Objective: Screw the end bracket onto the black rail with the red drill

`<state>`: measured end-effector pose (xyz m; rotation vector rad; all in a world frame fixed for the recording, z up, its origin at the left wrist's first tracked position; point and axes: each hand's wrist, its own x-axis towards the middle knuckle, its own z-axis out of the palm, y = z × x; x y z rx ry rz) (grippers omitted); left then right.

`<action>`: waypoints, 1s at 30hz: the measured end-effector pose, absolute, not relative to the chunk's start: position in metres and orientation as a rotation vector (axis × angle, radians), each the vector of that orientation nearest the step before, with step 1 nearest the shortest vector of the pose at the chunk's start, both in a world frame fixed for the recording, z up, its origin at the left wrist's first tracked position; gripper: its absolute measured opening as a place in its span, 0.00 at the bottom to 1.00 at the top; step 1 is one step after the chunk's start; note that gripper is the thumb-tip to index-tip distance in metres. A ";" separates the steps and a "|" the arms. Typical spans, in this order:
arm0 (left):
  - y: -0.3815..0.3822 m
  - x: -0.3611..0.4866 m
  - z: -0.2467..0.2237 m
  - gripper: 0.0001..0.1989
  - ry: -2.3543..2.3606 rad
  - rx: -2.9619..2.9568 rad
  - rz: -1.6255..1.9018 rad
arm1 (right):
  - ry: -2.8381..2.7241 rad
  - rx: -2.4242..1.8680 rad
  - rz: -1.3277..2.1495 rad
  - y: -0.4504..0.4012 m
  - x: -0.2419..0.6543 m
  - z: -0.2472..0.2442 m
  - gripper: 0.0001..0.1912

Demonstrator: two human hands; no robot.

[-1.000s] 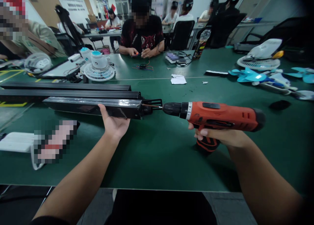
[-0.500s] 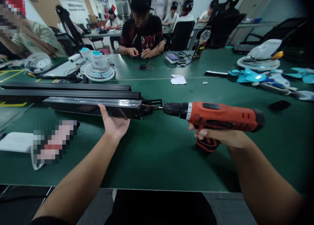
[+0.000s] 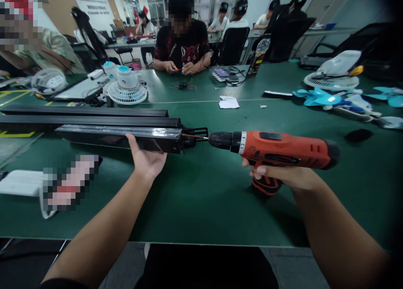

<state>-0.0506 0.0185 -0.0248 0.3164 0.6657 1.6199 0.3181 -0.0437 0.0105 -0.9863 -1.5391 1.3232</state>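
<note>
My left hand [image 3: 147, 161] is closed round the underside of a black rectangular bar [image 3: 107, 136], its thumb up along the near side. At the bar's right end, a black slotted bracket [image 3: 201, 132] and a dark ribbed fitting [image 3: 189, 142] stick out. My right hand [image 3: 283, 175] grips the handle of an orange and black cordless drill [image 3: 289, 148], which points left. The drill's thin bit [image 3: 204, 138] reaches to the bar's end by the bracket; where its tip sits I cannot tell. My right index finger is near the trigger, partly hidden.
Two more black bars [image 3: 94, 111] lie behind. White fan parts [image 3: 127, 89] stand back left, blue fan blades [image 3: 317, 97] back right. A phone-like object [image 3: 72, 184] and a white item [image 3: 22, 182] lie at left. Across the green table [image 3: 214, 205], a co-worker [image 3: 182, 41] handles a small part.
Hands, bar and drill stay in practically the same place. The person at far left has shifted slightly.
</note>
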 end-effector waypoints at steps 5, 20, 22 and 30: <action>0.018 -0.050 -0.023 0.44 0.670 0.297 1.611 | -1.512 -0.963 1.318 -0.044 0.317 0.010 0.12; 0.021 -0.053 -0.028 0.46 0.654 0.307 1.614 | -1.556 -0.957 1.310 -0.042 0.319 0.006 0.10; 0.021 -0.052 -0.027 0.46 0.664 0.307 1.620 | -1.562 -0.961 1.304 -0.042 0.319 0.007 0.10; 0.023 -0.056 -0.030 0.44 0.613 0.269 1.605 | -1.546 -0.969 1.314 -0.042 0.319 0.009 0.10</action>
